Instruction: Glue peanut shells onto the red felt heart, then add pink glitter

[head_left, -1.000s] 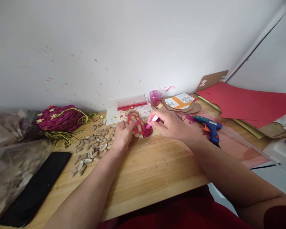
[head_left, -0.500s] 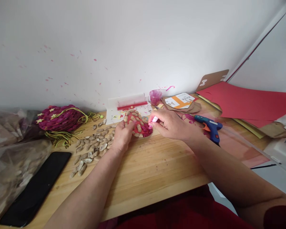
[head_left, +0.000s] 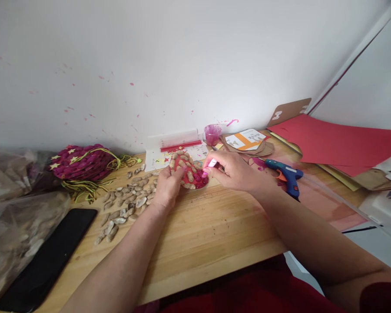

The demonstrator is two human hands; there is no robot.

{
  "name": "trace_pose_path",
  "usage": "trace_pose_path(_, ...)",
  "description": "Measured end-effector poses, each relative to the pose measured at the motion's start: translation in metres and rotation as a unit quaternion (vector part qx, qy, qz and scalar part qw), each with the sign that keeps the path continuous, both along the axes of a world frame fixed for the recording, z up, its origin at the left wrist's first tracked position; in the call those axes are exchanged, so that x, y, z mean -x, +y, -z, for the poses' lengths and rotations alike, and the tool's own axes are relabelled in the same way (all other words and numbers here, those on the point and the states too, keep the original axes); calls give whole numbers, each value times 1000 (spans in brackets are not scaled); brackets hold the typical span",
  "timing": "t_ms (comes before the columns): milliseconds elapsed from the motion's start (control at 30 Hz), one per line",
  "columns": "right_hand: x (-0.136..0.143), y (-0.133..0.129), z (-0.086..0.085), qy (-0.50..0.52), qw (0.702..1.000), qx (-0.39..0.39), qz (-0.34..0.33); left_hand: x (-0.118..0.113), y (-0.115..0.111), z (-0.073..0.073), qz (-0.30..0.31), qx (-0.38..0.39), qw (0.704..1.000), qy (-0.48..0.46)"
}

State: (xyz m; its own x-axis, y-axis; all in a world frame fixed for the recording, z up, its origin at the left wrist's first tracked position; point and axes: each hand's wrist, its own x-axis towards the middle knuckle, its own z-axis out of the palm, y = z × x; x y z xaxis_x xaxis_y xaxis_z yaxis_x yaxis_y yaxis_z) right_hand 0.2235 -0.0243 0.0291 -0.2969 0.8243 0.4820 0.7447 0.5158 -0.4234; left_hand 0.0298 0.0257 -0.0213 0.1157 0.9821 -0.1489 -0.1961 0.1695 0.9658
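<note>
My left hand (head_left: 170,184) grips the near left edge of a red piece (head_left: 181,174) covered with peanut shells, thumb on top. Most of its shells are plain tan; those at its right end are wet with magenta paint (head_left: 200,177). In my right hand (head_left: 232,168) is a small paintbrush (head_left: 211,163), pinched between thumb and fingers. Its pale handle shows in part, and its pink tip touches the painted shells. Loose peanut shells (head_left: 130,195) lie spread on the wooden table to the left of my left hand.
Behind the piece stands a clear cup (head_left: 212,134) stained magenta. A blue glue gun (head_left: 289,177) and red paper sheets (head_left: 342,137) lie at right, near stacked cardboard pieces (head_left: 247,140). To the left are a painted bundle with yellow cords (head_left: 83,163), a black phone (head_left: 48,256) and plastic bags (head_left: 16,234).
Both hands keep their hold and stay almost in place. The brush tip has shifted only slightly on the painted shells. The view has tilted a little.
</note>
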Motion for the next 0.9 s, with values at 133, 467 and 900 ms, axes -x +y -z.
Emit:
trace_pose_path(133, 3, -1, -2, 27, 999, -33, -4, 2, 0, 2, 20, -3, 1000, -6)
trace_pose_path(467, 9, 1, 8, 31, 999, -36, -26, 5, 1, 3, 31, -4, 1000, 3)
trace_pose_path(900, 7, 3, 8, 34, 996, -86, -16, 3, 4, 10, 24, -50, 998, 14)
